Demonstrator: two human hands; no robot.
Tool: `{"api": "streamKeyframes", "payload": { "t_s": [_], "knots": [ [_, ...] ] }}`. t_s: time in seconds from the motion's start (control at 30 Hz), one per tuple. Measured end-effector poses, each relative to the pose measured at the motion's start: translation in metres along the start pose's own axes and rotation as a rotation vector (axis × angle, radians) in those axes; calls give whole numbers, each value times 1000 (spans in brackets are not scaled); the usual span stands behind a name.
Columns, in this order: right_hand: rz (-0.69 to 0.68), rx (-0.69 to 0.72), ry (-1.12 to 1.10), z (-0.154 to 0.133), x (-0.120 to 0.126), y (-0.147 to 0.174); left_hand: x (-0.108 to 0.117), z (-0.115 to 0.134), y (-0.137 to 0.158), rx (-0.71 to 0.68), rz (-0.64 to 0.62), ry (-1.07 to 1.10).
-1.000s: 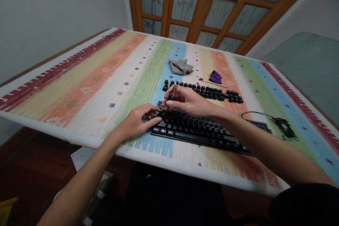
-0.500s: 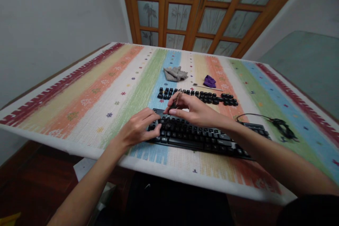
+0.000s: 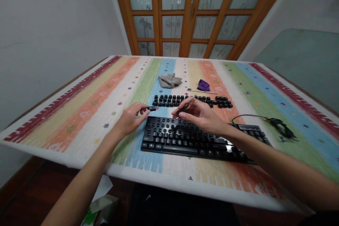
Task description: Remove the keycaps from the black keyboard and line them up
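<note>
My left hand (image 3: 131, 116) pinches a wide black keycap (image 3: 151, 108) between thumb and fingers, just above the keyboard's far left corner. Under my right hand lies a black keyboard (image 3: 174, 149); its upper left rows show small bare key stems, while the lower rows still carry caps. My right hand (image 3: 198, 113) is closed around a slim dark tool (image 3: 190, 103) with thin shafts standing up past the fingers; its lower end and exact kind are hidden. Beyond the keyboard, loose black keycaps (image 3: 166, 100) sit in rows, partly behind my right hand.
A crumpled grey cloth (image 3: 170, 81) and a purple cloth (image 3: 203, 85) lie farther back, with a thin brush (image 3: 202, 91) near them. A coiled black cable (image 3: 281, 129) rests right of the keyboard. The striped tablecloth (image 3: 84, 114) covers the table.
My left hand has lifted off the keyboard's left side and moved up and away, with a keycap now visible in its fingers. My right hand has shifted slightly right, still holding the tool.
</note>
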State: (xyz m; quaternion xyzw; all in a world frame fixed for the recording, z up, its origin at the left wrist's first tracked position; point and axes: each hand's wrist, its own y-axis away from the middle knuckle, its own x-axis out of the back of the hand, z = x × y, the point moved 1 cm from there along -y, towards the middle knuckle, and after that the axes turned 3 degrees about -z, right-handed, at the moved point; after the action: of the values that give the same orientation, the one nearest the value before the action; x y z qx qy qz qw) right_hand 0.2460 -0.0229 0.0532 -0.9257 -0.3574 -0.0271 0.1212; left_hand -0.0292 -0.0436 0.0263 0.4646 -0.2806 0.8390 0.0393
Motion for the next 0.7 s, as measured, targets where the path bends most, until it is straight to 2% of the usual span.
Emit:
{"api": "streamKeyframes", "payload": {
  "t_s": [0.1,0.23,0.5,0.7],
  "knots": [
    [10,9,39,-3,4,5,-11,-21,-13,41,-137,-19],
    [6,8,132,-9,7,9,-23,-31,-21,32,-267,-36],
    [-8,3,168,-9,7,11,-28,-39,-23,33,-300,-101],
    [-60,56,257,-5,0,5,-30,-37,-22,33,-309,-83]
  ]
}}
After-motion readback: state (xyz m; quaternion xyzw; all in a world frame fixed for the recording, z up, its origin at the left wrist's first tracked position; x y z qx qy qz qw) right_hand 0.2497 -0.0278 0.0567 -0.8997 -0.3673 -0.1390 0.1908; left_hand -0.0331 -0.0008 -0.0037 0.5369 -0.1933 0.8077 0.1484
